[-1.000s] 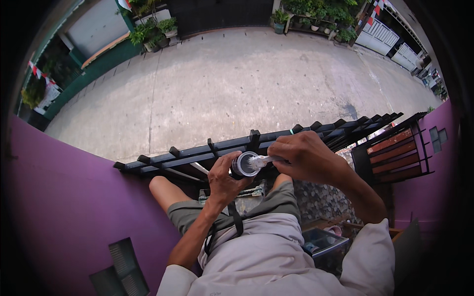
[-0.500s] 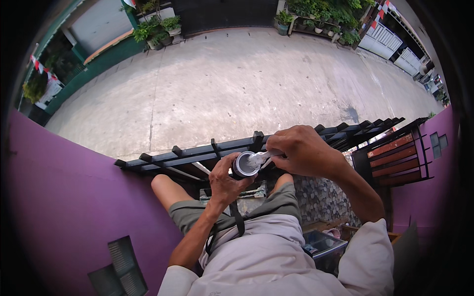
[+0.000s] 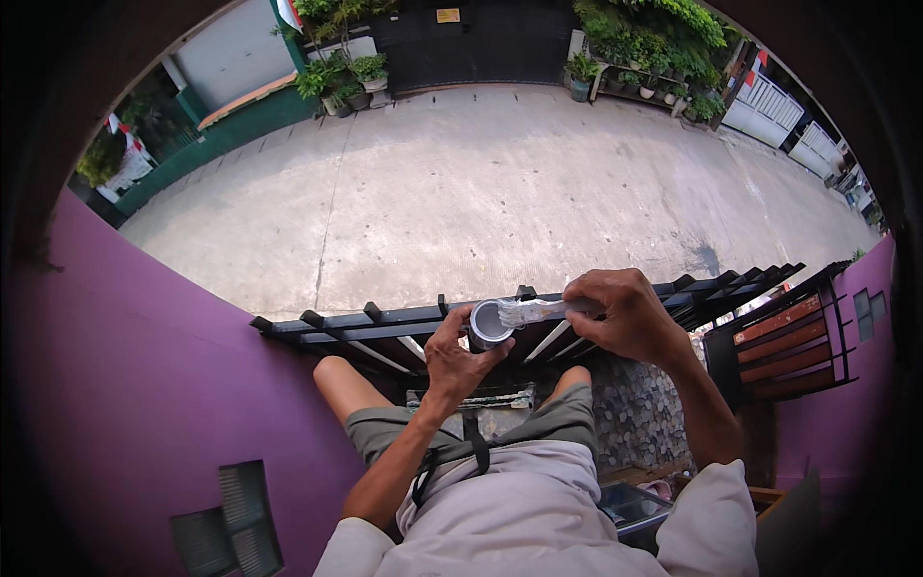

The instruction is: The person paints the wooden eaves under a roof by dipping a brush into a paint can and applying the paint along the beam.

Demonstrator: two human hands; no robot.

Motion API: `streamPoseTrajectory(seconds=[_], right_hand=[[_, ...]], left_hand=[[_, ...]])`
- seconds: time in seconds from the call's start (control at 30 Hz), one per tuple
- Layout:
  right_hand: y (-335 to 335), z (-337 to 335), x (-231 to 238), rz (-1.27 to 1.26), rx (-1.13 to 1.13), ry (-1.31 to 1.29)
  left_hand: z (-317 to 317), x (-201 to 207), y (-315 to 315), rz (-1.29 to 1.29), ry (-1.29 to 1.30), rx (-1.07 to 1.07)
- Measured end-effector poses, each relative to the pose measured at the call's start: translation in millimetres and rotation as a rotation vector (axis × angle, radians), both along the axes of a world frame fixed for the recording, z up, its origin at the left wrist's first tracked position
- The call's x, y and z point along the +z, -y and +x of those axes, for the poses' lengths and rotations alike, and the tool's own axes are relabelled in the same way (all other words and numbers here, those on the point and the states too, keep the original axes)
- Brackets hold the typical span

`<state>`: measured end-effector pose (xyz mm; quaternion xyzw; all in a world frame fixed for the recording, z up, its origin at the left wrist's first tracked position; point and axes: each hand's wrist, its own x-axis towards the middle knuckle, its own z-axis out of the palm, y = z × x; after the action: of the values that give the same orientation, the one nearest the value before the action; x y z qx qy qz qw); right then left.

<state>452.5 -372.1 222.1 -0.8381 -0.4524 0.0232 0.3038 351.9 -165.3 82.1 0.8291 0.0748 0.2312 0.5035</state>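
My left hand [image 3: 452, 358] is wrapped round a small round can [image 3: 491, 330], its open top tilted toward me and its inside greyish white. Between the fingers of my right hand [image 3: 623, 313] is the handle of a paintbrush [image 3: 538, 310]. The brush lies almost level, its white-coated bristles at the right side of the can's rim. Whether the bristles touch the rim, I cannot tell. Both hands are above my lap, close to a black metal gate [image 3: 375, 330] with slats.
Beyond the gate lies a concrete road [image 3: 461, 192], with potted plants [image 3: 649, 82] on its far side. A purple wall [image 3: 173, 375] stands at my left. To the right are a reddish-brown slatted panel [image 3: 788, 346] and a pebble-patterned floor [image 3: 639, 413]. A glass-topped box [image 3: 630, 505] is beside me.
The brush has come up out of the can's mouth to its right rim and turned more level. My right hand has moved right. The whole view has shifted, with the scene lower now.
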Motion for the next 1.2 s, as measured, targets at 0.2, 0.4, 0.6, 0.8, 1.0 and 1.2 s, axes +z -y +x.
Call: streamPoseTrajectory(seconds=[0.2,0.4,0.6,0.8,1.0,1.2], right_hand=[[0,1,4,0.059,-0.011,0.022],[-5,4,-15,0.218,-0.045,-0.058],[-9,14,-25,0.192,-0.076,-0.144],[-3,30,-15,0.166,-0.131,-0.148],[9,35,5,0.295,-0.241,-0.265],[-6,15,-31,0.49,-0.307,-0.798]], left_hand=[[0,3,-3,-0.028,0.019,0.008],[6,9,-2,-0.065,0.001,0.003],[16,8,-12,-0.031,-0.014,0.006],[32,20,-18,-0.084,-0.071,-0.025],[52,49,-9,-0.066,-0.056,-0.075],[45,38,-23,0.003,0.062,-0.077]])
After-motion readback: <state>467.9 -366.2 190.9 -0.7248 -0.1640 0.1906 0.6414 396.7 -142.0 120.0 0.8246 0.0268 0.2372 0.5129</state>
